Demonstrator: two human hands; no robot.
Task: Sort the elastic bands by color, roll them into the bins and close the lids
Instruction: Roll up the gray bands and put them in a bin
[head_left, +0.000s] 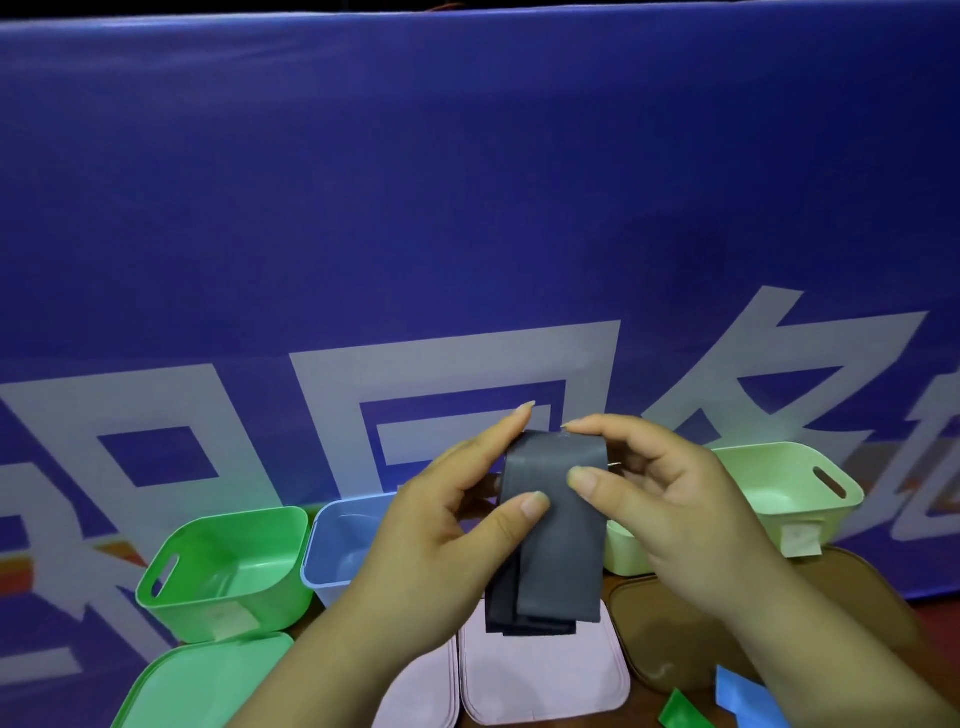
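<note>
- The person's left hand and right hand meet just below the middle of the view, both grasping one grey elastic band held up above the table.
- The left hand pinches the band's left edge, thumb pressed on its front face and fingers behind it.
- The right hand grips the upper right corner of the band, with the thumb on the front and the index fingertip curled over the top fold.
- The band is folded over at the top and hangs down in layers; its lower end dangles in front of a pink lid at 6 o'clock.
- A second pink lid lies just to the left of the first, partly hidden by the left forearm.
- A bright green bin stands open at 8 o'clock, with a green lid lying flat in front of it.
- A light blue bin stands just to the right of the green bin, partly hidden by the left hand.
- A pale green bin stands open at 3 o'clock, behind the right hand.
- Brown lids lie at 4 o'clock under the right forearm.
- A blue band and a green band lie at 5 o'clock by the lower edge.
- A blue banner with large white characters fills the background.
</note>
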